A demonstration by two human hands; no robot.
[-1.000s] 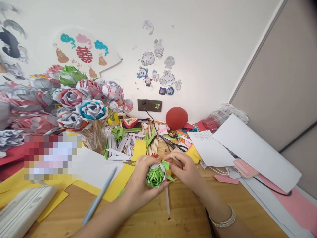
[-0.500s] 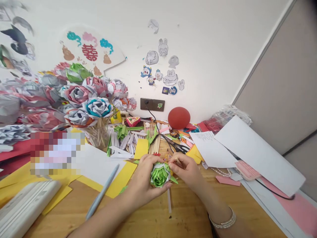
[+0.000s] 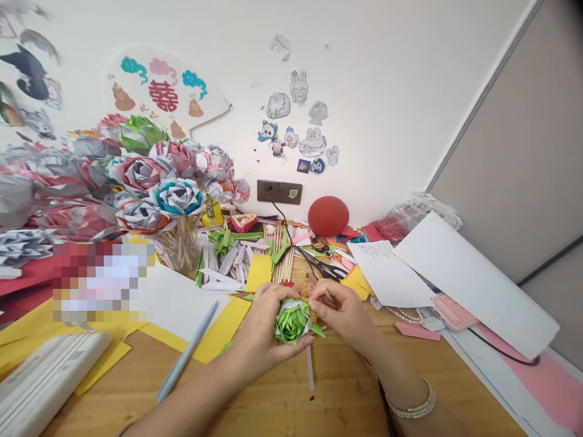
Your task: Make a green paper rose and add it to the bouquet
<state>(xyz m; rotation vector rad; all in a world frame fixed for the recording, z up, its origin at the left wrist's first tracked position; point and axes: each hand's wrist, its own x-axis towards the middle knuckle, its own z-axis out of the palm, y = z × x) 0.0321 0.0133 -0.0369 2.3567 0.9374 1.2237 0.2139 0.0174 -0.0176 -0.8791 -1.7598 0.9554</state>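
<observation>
My left hand is wrapped round a green and white folded-paper flower, its layered petals turned up toward me. Close beside it, my right hand is closed in a pinch against the flower's upper right edge. The end of a small pale stick pokes out between its fingers; the rest is hidden. A green paper petal tip sticks out at the flower's right side. Below the hands, a thin whitish strip with a dark speck at its tip points toward me.
Many paper flowers stand in a clear container at left. Behind my hands are folded paper pieces, wooden sticks, black scissors and a red balloon. A grey-blue pen and power strip lie left; paper sheets lie right.
The view has shifted very slightly. Both hands keep almost the same hold at the flower, with no other clear movement.
</observation>
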